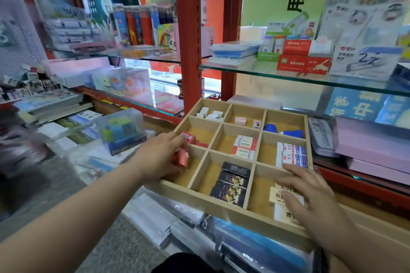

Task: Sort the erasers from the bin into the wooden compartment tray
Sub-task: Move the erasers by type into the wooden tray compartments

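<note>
A wooden compartment tray (224,213) with nine cells lies on a low shelf. My left hand (159,155) reaches over its left edge and grips red-wrapped erasers (183,157); another red eraser (188,137) sits at my fingertips in the middle-left cell. My right hand (310,197) lies with spread fingers on the cream and white erasers (281,197) in the near-right cell. Other cells hold black erasers (233,182), red-and-white erasers (245,147), blue-and-white erasers (292,155), blue erasers (284,131), pink erasers (241,120) and small white erasers (210,114). No bin is visible.
Glass shelves (288,75) with boxed stationery hang above the tray. A clear plastic box (122,131) stands to the left among booklets. Pink boxes (372,150) are stacked to the right. Plastic-wrapped packs (199,228) lie below the tray's front edge.
</note>
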The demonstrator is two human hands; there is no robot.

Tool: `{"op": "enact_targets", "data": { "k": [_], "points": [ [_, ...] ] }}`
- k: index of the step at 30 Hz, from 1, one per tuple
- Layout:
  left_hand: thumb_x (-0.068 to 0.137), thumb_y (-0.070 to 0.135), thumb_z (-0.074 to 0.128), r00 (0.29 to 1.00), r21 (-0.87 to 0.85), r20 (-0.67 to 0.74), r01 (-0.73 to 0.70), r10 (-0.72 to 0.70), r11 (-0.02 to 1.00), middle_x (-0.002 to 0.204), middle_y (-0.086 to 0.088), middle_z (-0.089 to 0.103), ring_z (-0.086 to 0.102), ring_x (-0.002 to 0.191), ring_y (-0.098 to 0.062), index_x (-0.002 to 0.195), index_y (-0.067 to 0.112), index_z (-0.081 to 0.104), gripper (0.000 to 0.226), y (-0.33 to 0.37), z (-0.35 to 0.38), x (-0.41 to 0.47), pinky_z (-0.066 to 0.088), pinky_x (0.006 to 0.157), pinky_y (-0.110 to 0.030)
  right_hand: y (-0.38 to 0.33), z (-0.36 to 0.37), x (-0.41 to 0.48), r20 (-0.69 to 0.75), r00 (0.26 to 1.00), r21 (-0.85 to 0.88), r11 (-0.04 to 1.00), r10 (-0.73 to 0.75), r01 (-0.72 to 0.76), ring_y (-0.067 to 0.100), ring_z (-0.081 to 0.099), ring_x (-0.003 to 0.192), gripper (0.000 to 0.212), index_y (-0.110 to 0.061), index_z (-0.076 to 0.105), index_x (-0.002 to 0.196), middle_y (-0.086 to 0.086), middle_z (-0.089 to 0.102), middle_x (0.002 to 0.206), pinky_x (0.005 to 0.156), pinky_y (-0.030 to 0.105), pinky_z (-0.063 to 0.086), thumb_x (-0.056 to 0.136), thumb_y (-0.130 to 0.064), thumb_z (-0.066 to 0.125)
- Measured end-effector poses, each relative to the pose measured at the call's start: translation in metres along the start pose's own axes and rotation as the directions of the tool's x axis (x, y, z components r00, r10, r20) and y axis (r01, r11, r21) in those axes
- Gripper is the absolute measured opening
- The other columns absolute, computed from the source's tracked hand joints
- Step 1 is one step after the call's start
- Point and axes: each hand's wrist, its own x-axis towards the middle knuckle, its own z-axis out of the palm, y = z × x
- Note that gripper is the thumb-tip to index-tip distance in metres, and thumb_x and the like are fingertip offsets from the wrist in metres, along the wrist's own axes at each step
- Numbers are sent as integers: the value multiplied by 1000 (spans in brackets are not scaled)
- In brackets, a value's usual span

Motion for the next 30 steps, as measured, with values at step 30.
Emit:
{"op": "enact_targets", "data": {
  "k": [30],
  "points": [
    [77,27,72,966,-327,248,156,-75,932,45,10,36,39,42,-2,49,23,42,41,3,-19,-13,25,46,-13,-2,0,-1,38,999,98,995,26,-29,-3,23,121,16,-50,49,80,-43,27,112,103,24,16,70,-41,39]
  ]
}}
